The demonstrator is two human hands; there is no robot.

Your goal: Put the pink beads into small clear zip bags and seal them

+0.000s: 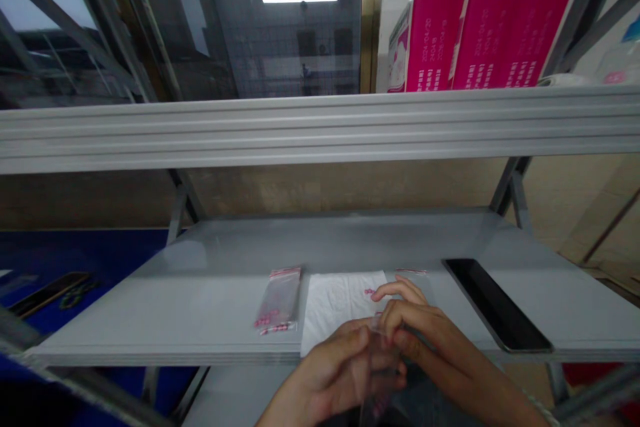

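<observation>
A clear plastic bag (380, 373) hangs between the two hands, just in front of the near edge of the shelf, and its lower part drops below that edge. The left hand (335, 367) is at the near left of the bag, with its fingers (345, 347) curled together against the bag's side. The right hand (425, 340) is at the bag's right, its thumb and fingers closed on the upper part of the bag, pinching the film. Its index finger (395, 290) lies higher and curves to the left, above the rest.

Just past the fingers, a white sheet (340, 307) lies flat on the grey metal shelf (150, 353). A few small pink marks (369, 291) show near its right side. To the left of the sheet, a second clear bag (279, 300) with pink printing lies flat, touching or almost touching it. A third bag edge (413, 273) shows behind the right hand. Farther right, a black tablet (497, 305) lies at an angle on the shelf. Above, a grey aluminium beam (320, 130) crosses the view, with pink cartons (485, 30) standing on the far upper right.
</observation>
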